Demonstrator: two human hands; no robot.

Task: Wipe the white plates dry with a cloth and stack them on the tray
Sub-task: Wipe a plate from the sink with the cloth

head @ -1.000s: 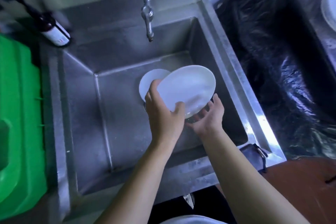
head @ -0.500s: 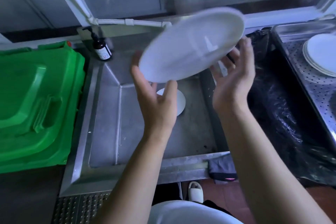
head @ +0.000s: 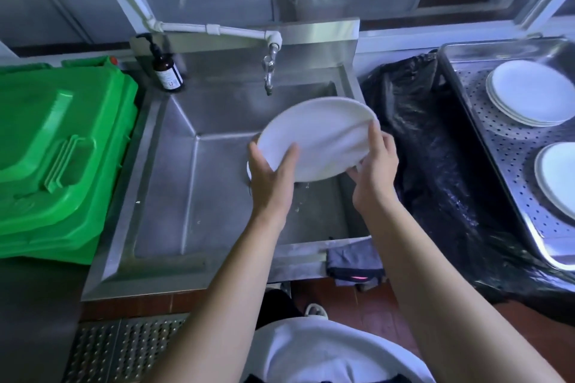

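I hold a white plate [head: 311,140] tilted above the steel sink [head: 174,165]. My left hand [head: 272,177] grips its lower left rim, thumb on the face. My right hand [head: 376,165] grips the right rim, fingers over the top and thumb beneath, with what looks like a white cloth [head: 348,137] under the fingers. The edge of another white plate [head: 249,172] shows in the basin behind my left hand. On the perforated steel tray [head: 504,146] at the right sit a stack of white plates [head: 532,93] and a further plate [head: 557,177].
A tap [head: 269,71] hangs over the basin, with a brown soap bottle [head: 166,71] at its back left corner. A green bin lid [head: 53,149] lies to the left, black plastic sheeting [head: 435,165] between sink and tray. A grey cloth [head: 354,261] hangs on the sink's front edge.
The plate came up out of the sink, was lifted high and tilted, and is now lower over the basin. My right hand has closed on its right rim.
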